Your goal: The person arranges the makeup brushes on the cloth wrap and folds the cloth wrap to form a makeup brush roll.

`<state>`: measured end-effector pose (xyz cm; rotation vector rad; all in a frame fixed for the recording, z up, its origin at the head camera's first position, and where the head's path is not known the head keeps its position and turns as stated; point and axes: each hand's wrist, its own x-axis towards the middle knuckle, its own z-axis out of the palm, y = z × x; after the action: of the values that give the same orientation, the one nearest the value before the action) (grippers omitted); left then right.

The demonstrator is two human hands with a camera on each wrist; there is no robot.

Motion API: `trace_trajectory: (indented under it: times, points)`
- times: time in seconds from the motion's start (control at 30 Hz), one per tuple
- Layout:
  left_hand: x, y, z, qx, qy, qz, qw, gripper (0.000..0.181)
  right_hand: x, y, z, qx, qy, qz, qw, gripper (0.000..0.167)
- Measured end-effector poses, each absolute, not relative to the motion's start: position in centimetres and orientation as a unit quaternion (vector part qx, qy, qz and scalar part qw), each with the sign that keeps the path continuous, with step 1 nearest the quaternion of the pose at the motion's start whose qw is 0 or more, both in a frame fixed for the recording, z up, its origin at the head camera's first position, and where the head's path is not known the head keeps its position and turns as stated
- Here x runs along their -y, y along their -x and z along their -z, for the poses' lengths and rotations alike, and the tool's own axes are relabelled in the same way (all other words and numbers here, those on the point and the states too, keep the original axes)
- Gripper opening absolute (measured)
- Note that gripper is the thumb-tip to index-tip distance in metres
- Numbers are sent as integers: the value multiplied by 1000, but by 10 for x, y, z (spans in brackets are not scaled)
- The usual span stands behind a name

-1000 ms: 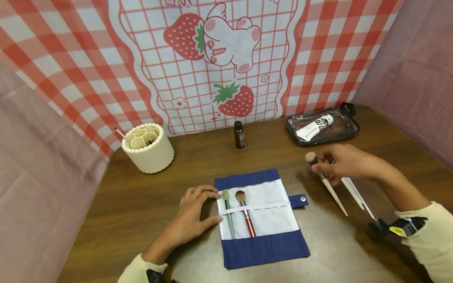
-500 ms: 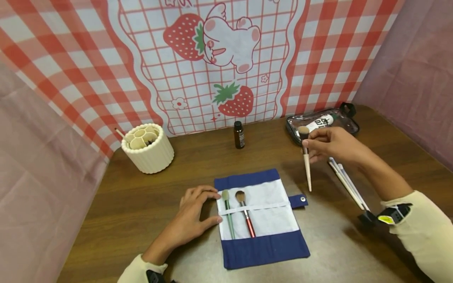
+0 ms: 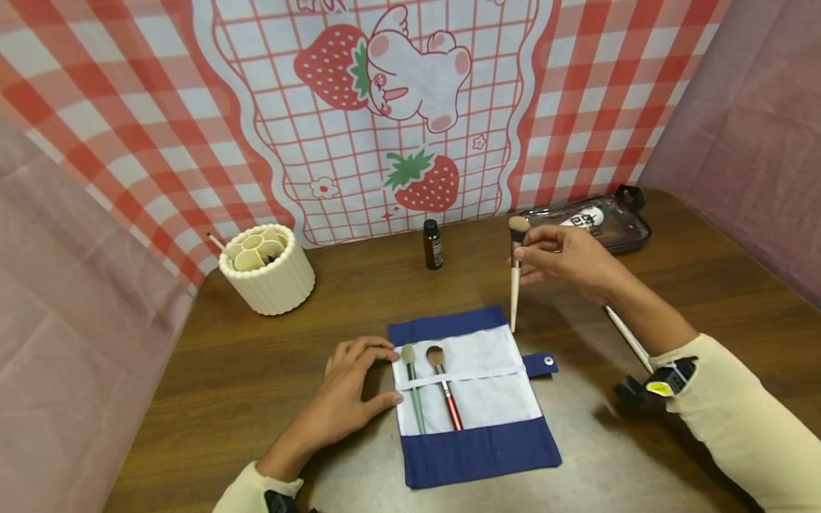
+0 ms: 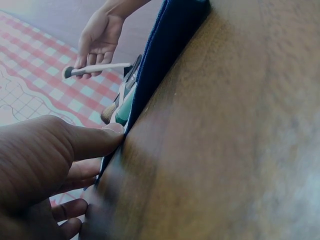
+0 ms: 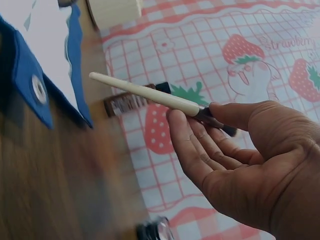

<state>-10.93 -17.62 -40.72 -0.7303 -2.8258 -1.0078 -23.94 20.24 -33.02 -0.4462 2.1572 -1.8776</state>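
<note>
A cream-handled makeup brush (image 3: 515, 285) is pinched near its dark ferrule by my right hand (image 3: 571, 260), bristles up, above the table right of the bottle. In the right wrist view, thumb and fingers hold the same brush (image 5: 145, 92). My left hand (image 3: 353, 385) rests at the left edge of the blue and white brush roll (image 3: 481, 456), thumb and fingertips touching it. A green brush (image 3: 415, 392) and a red-handled brush (image 3: 449, 399) lie under the roll's white strap. The left wrist view shows my left thumb (image 4: 95, 140) against the roll's edge.
A small dark bottle (image 3: 432, 246) stands behind the roll. At the back left is a cream ribbed holder (image 3: 272, 281); at the back right, a clear pouch (image 3: 625, 228) with a white tube. A pale brush (image 3: 628, 338) lies partly hidden beneath my right forearm.
My right hand has moved left and away from me with the brush, which has swung from slanted to nearly upright. The left hand has stayed at the roll's edge.
</note>
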Motion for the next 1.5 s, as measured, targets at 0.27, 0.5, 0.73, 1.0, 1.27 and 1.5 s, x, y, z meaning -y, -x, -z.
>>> trace_trajectory:
  times: [0.27,0.5,0.73,1.0,1.27,1.5]
  points:
    - [176,109,407,914,236,328,27,53,-175,240,342,-702,162,678,147,29]
    - [176,110,406,915,234,329,21,53,-156,239,356,-679,161,695,173,26]
    - [176,110,406,916,232,327,18,52,-143,234,368,-675,143,697,197,31]
    - [176,110,405,916,232,327,21,53,-133,226,375,-667,117,697,237,33]
    - [175,109,404,917,229,326,15,52,-126,213,380,-674,128,679,260,48]
    - [175,109,405,917,229,326,20,52,-124,204,381,-683,143,655,291,49]
